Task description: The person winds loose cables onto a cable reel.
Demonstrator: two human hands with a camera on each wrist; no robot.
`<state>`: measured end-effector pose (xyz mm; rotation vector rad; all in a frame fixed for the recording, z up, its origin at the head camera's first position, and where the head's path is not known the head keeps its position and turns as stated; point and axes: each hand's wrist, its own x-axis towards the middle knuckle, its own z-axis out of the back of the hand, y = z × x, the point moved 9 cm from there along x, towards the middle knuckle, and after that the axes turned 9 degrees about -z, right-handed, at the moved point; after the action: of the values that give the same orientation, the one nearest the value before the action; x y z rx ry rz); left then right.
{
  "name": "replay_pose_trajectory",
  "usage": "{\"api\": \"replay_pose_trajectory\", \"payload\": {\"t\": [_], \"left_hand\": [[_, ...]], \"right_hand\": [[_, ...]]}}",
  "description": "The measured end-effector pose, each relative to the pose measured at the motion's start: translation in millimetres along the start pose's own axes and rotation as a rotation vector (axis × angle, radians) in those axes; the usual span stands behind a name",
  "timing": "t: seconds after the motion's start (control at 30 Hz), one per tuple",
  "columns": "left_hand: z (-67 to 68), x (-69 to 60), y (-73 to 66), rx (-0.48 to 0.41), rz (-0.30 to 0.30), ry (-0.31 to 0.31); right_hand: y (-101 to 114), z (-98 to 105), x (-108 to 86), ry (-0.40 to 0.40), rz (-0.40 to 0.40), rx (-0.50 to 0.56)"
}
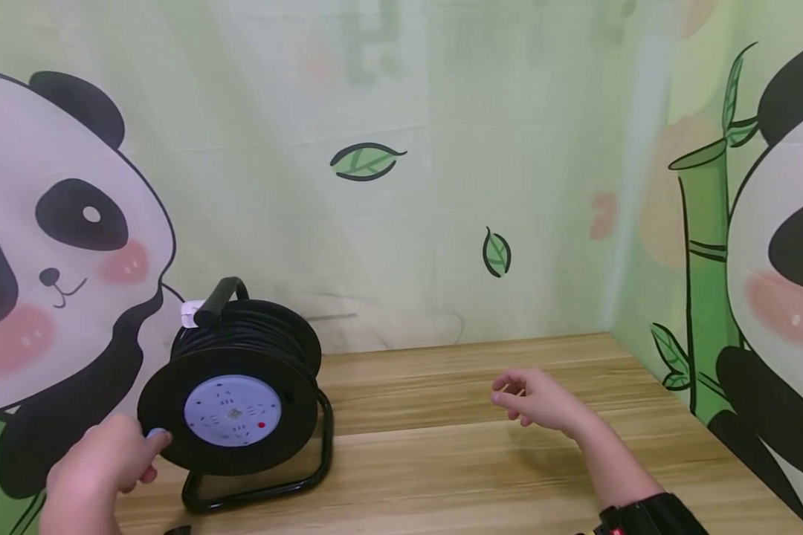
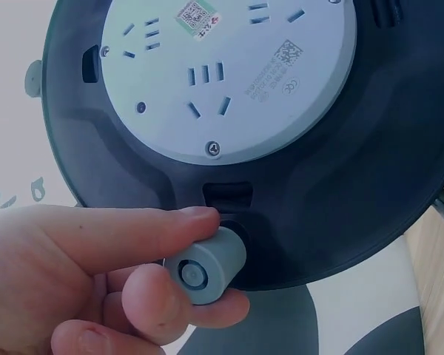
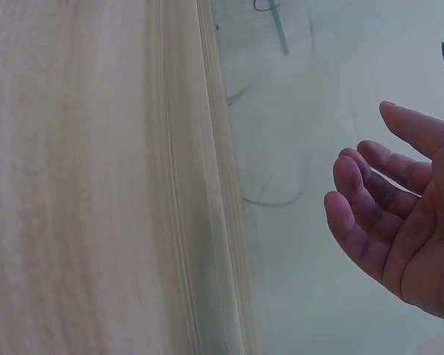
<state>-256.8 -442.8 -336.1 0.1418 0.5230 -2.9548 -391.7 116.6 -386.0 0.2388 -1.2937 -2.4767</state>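
A black cable reel (image 1: 241,416) with a round pale socket panel (image 1: 233,410) stands on the left part of the table, its dark cable (image 1: 241,332) wound between the two discs. My left hand (image 1: 107,457) pinches the grey crank knob (image 2: 207,265) at the disc's rim between thumb and fingers, as the left wrist view shows up close. Well to the right of the reel, my right hand (image 1: 538,400) hovers over the table with loosely curled fingers and holds nothing. In the right wrist view its fingers (image 3: 355,214) touch no object.
The wooden table (image 1: 442,468) meets a printed backdrop (image 1: 442,186) at its far edge. The reel rests on a black tubular stand (image 1: 261,496) and has a carrying handle (image 1: 224,297) on top. A small dark object (image 1: 178,530) shows at the bottom edge.
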Motion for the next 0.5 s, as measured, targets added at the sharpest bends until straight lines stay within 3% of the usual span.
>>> {"api": "replay_pose_trajectory", "payload": {"t": [0.33,0.43,0.5], "left_hand": [[1.7,-1.0,3.0,-0.023,0.037,-0.009],[8.4,-5.9,5.0,-0.031,0.089,-0.059],[18.4,-11.4,3.8,-0.031,0.125,-0.148]], "right_hand": [[1,4,-2.1,-0.005,-0.01,-0.001],[5,8,-3.5,-0.02,-0.009,-0.002],[8,11,-5.3,-0.037,-0.007,-0.001]]}}
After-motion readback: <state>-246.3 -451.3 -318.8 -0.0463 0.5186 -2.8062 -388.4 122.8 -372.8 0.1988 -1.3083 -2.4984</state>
